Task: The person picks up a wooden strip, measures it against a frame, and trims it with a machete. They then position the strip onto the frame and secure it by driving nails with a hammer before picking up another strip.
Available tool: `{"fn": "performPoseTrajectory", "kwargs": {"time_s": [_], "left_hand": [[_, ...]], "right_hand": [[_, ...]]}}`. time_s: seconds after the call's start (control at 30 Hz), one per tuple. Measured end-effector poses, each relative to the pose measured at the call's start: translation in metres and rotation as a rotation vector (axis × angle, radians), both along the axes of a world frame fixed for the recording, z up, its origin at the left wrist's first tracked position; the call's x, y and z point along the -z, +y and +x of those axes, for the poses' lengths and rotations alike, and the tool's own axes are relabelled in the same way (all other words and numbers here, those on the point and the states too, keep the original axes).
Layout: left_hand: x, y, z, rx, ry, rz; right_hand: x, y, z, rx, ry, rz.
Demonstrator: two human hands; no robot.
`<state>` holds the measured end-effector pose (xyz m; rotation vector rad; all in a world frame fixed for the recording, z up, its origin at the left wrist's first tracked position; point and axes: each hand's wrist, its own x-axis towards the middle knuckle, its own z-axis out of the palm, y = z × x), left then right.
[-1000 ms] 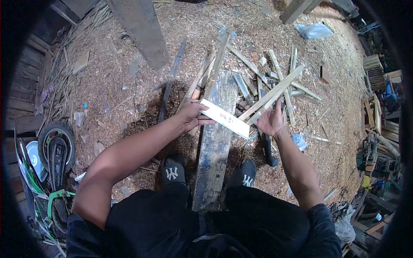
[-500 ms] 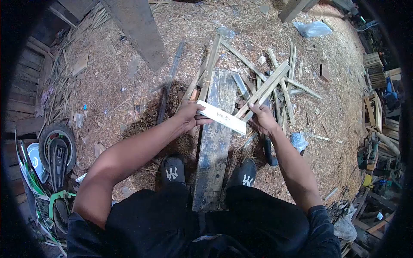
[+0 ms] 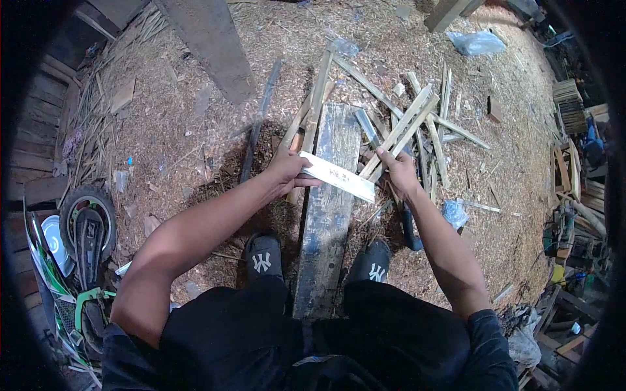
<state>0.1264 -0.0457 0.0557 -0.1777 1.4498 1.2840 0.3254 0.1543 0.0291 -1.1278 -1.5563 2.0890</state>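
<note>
My left hand is closed on the left end of a flat white strip with small dark marks on its face. The strip slants across a worn, paint-stained plank between my feet. Pinched in my right hand are two thin wooden slats, which point up and away to the right with a narrow gap between them. Their near ends come close to the right end of the white strip.
Loose wooden slats lie heaped beyond my right hand. More slats lean at the plank's far end. A thick post stands at upper left, a small green motorbike at left. Wood shavings cover the floor.
My right hand has shifted slightly up, and the two slats in it have swung a little to the left and spread apart. My left hand stays nearly still with the white strip.
</note>
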Motion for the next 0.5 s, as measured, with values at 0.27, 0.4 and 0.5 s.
{"fn": "performPoseTrajectory", "kwargs": {"time_s": [0.27, 0.4, 0.5], "left_hand": [[0.011, -0.004, -0.009, 0.030, -0.037, 0.092], [-0.011, -0.003, 0.000, -0.082, 0.069, -0.001], [0.002, -0.007, -0.009, -0.060, 0.012, 0.107]], "right_hand": [[0.005, 0.011, 0.000, 0.006, -0.097, 0.065], [0.000, 0.021, -0.002, -0.009, -0.119, 0.064], [-0.027, 0.021, -0.005, -0.001, -0.075, 0.212]]}}
